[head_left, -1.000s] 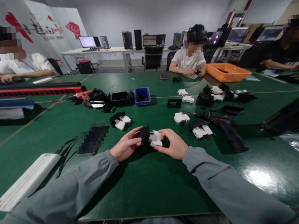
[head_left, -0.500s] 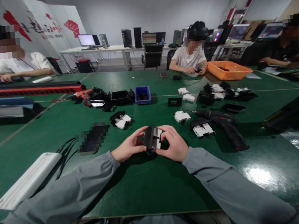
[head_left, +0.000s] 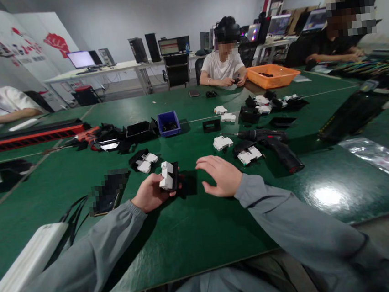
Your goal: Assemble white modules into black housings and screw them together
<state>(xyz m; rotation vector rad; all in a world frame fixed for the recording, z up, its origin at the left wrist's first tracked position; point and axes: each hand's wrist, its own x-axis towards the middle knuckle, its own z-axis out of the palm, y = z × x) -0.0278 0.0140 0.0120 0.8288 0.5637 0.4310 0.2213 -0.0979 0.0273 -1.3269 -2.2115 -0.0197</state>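
Note:
My left hand (head_left: 153,192) is closed around a white circuit breaker (head_left: 166,176) with a black plastic cover (head_left: 176,177) on its right side, held just above the green table. To the right, my right hand (head_left: 220,175) is apart from it, with fingers curved and separated and nothing between them. A similar white and black unit (head_left: 144,162) lies just beyond my left hand. Past my right hand are a loose white breaker (head_left: 222,142), another unit in a black cover (head_left: 248,154) and a black cordless drill (head_left: 273,143).
A blue bin (head_left: 168,123) with small dark parts stands in the middle of the table (head_left: 189,238). A phone (head_left: 111,190) and a white power strip (head_left: 28,260) lie at left. An orange basket (head_left: 272,76) stands near co-workers. Toward the right are a tall black object (head_left: 346,113) and a plastic bag (head_left: 381,158).
My right hand has let go of the breaker and drawn away from it. The left hand has moved left and turned the unit, so its white side shows. The view has shifted right.

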